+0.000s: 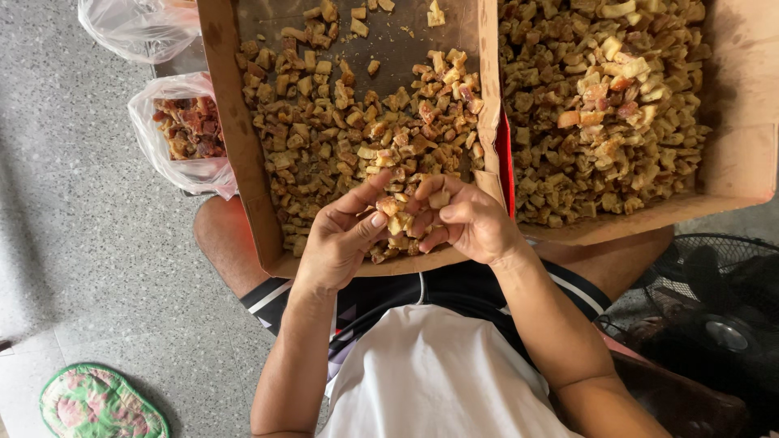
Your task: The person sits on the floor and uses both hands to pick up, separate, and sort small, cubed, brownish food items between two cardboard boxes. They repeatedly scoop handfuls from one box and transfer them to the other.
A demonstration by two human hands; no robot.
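A shallow cardboard tray (pixel 221 97) rests on my knees, holding many small golden-brown crispy food pieces (pixel 324 130). My left hand (pixel 337 239) and my right hand (pixel 471 223) meet over the tray's near edge. Both are cupped around a small handful of the pieces (pixel 398 212), with the left thumb pressing on one chunk. A pale cube sits between my right fingers.
A second cardboard tray (pixel 730 170) heaped with similar pieces lies to the right, some paler or pinkish. Left of the trays stands a clear plastic bag (pixel 166 158) of darker reddish bits, with another bag (pixel 130 28) behind. A black fan (pixel 714 300) is at lower right, a green patterned cloth pad (pixel 97 401) at lower left.
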